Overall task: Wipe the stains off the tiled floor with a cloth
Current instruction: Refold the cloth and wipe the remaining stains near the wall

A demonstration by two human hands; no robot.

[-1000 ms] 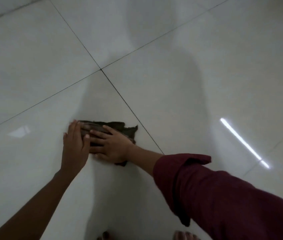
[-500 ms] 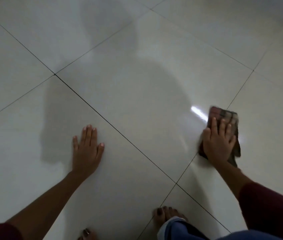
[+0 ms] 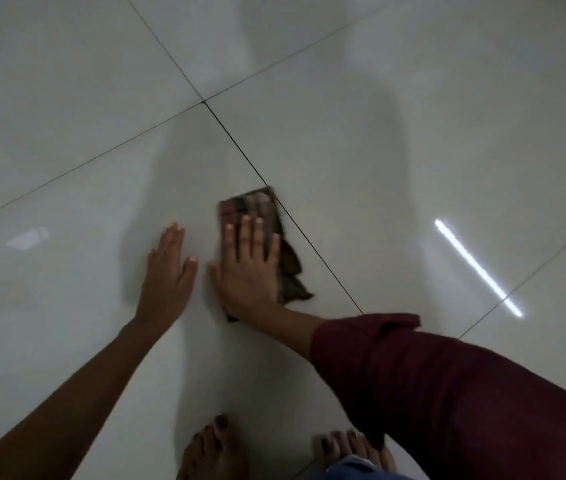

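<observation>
I see the right hand (image 3: pixel 248 268) lying flat with straight, slightly spread fingers on the cloth (image 3: pixel 264 237), pressing it down onto the tiled floor (image 3: pixel 413 168) rather than gripping it. The cloth is dark and crumpled, with a striped patch showing at its far end beyond the fingertips and a ragged corner sticking out on the right side of the hand. It lies just left of a dark grout line (image 3: pixel 309 244) that runs diagonally across the floor, close to it but not across it as far as I can tell. The left hand (image 3: pixel 169 271) is released, palm down and fingers straight, resting flat on the bare tile just beside the right hand, with a narrow gap between the two thumbs. The right arm wears a maroon sleeve (image 3: pixel 447 393) pushed up past the wrist. Two bare feet (image 3: pixel 214 452) show at the bottom edge. A bright streak of reflected light (image 3: pixel 478 268) lies on the glossy tile well to the right.
</observation>
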